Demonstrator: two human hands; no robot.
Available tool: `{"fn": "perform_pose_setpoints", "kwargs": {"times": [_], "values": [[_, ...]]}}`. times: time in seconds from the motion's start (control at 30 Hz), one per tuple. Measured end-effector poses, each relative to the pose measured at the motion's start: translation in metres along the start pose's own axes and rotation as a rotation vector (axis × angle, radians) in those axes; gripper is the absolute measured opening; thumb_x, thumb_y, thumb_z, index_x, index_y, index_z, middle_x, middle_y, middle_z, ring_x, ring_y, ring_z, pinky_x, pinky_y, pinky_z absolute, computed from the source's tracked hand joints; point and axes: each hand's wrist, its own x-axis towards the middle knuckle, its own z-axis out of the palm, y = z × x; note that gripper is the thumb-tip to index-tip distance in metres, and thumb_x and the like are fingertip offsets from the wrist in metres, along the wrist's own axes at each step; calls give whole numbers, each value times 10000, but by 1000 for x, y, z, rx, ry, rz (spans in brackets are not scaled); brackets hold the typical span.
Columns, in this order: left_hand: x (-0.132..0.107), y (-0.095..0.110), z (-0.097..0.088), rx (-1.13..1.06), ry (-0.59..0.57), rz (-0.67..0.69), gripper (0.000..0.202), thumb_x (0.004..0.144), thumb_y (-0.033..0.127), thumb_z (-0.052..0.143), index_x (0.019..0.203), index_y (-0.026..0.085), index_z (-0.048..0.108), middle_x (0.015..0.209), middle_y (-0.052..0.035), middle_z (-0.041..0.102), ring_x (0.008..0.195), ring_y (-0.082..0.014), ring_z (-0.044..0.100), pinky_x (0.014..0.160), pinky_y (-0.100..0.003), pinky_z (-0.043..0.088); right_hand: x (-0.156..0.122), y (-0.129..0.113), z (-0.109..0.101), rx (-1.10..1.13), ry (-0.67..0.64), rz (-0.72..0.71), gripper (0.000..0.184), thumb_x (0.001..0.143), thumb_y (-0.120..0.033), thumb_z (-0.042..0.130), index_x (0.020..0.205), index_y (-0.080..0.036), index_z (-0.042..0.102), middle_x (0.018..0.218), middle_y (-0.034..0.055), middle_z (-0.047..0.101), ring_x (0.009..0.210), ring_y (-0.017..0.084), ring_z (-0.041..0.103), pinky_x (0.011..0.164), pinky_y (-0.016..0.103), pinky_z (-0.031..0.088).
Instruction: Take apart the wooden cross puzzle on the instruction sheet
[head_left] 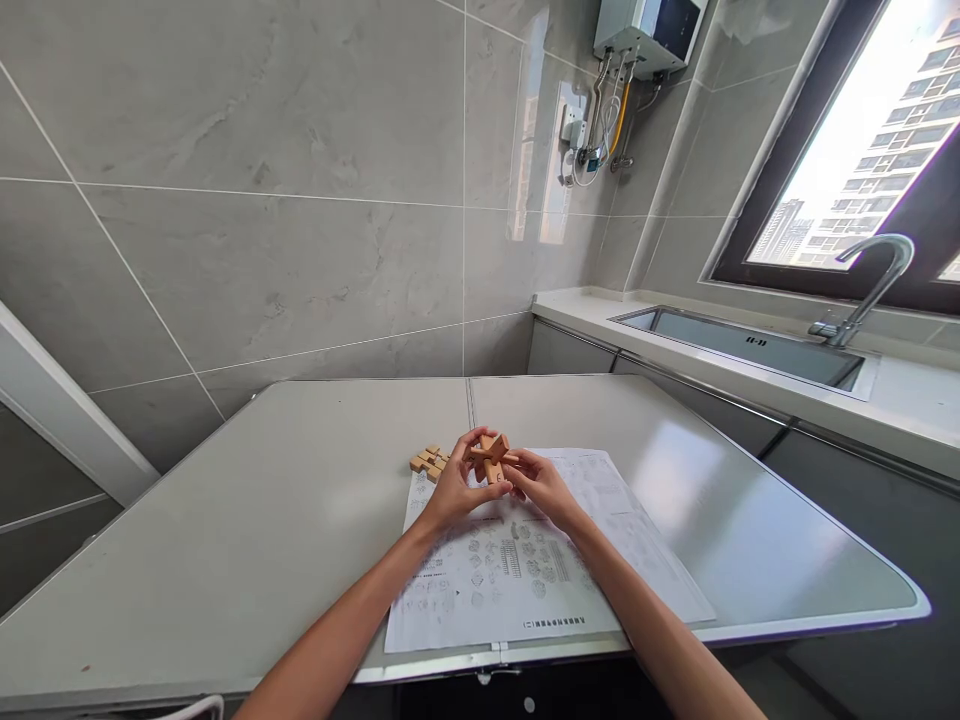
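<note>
Both of my hands hold a small wooden interlocking puzzle (pixel 491 455) just above a printed instruction sheet (pixel 525 570). My left hand (pixel 455 490) grips the puzzle from the left with curled fingers. From the right, my right hand (pixel 541 487) pinches its notched bars. A few loose wooden puzzle pieces (pixel 428 463) lie on the grey table (pixel 247 530) just left of my left hand, by the sheet's far left corner.
The table's front edge runs close to me. A tiled wall (pixel 262 220) stands behind it. At the right are a counter with a steel sink (pixel 742 345) and tap (pixel 870 290), a window, and a wall-mounted water heater (pixel 649 30).
</note>
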Motion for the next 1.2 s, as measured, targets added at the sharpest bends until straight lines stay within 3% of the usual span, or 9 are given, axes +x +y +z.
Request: {"fn": "perform_pose_setpoints", "kwargs": {"times": [0.33, 0.47, 0.6, 0.87, 1.2], "values": [[-4, 14, 3, 279, 55, 30, 855, 687, 351, 942, 1420, 296, 506, 1319, -88, 652, 1200, -272, 656, 1029, -399, 526, 3, 3, -1, -50, 37, -34, 335, 905, -516, 711, 1066, -225, 756, 969, 38, 735, 666, 143, 606, 586, 264, 439], [-4, 14, 1, 226, 36, 30, 817, 710, 366, 930, 1407, 290, 513, 1331, -93, 653, 1194, -269, 652, 1009, -388, 522, 0, 0, -3, -28, -30, -14, 354, 911, -546, 709, 1015, -210, 746, 790, 8, 675, 617, 141, 555, 578, 270, 433], [-1, 9, -2, 105, 33, -9, 765, 745, 370, 912, 1390, 277, 513, 1414, -111, 615, 1281, -276, 609, 1081, -414, 476, -2, -1, -5, 11, -98, 0, 346, 928, -545, 708, 1022, -212, 730, 672, -27, 591, 574, 128, 501, 592, 276, 417], [1, 1, -3, 63, 78, -93, 758, 769, 400, 898, 1401, 253, 505, 1363, -129, 651, 1289, -295, 623, 1117, -461, 450, -1, 2, -5, -16, -69, -10, 393, 926, -563, 704, 1116, -222, 741, 701, -18, 574, 573, 126, 453, 569, 273, 369], [-1, 5, 3, 198, 137, -39, 719, 734, 375, 908, 1345, 258, 547, 1301, -103, 675, 1145, -256, 675, 1021, -403, 508, -2, 1, -4, 3, -63, -9, 388, 928, -552, 706, 1112, -212, 745, 809, 1, 619, 582, 105, 451, 577, 267, 366]]}}
